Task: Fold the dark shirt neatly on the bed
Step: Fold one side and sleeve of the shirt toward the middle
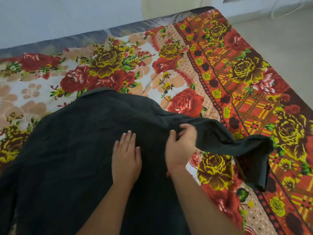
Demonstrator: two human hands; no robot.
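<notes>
The dark shirt [76, 150] lies spread over the near half of the bed [169, 68], collar toward the far side. Its right sleeve [245, 146] trails off to the right, partly lifted, with the cuff hanging over the floral sheet. My left hand [126, 160] rests flat on the shirt's body, fingers apart, palm down. My right hand [182, 145] pinches the fabric where the sleeve joins the body. A thin red thread circles that wrist.
The bed carries a floral sheet in red, yellow and cream, with a plaid border [254, 107] on the right. A pale wall [67, 17] runs behind the bed. Beige floor [288, 39] lies past the bed's right edge.
</notes>
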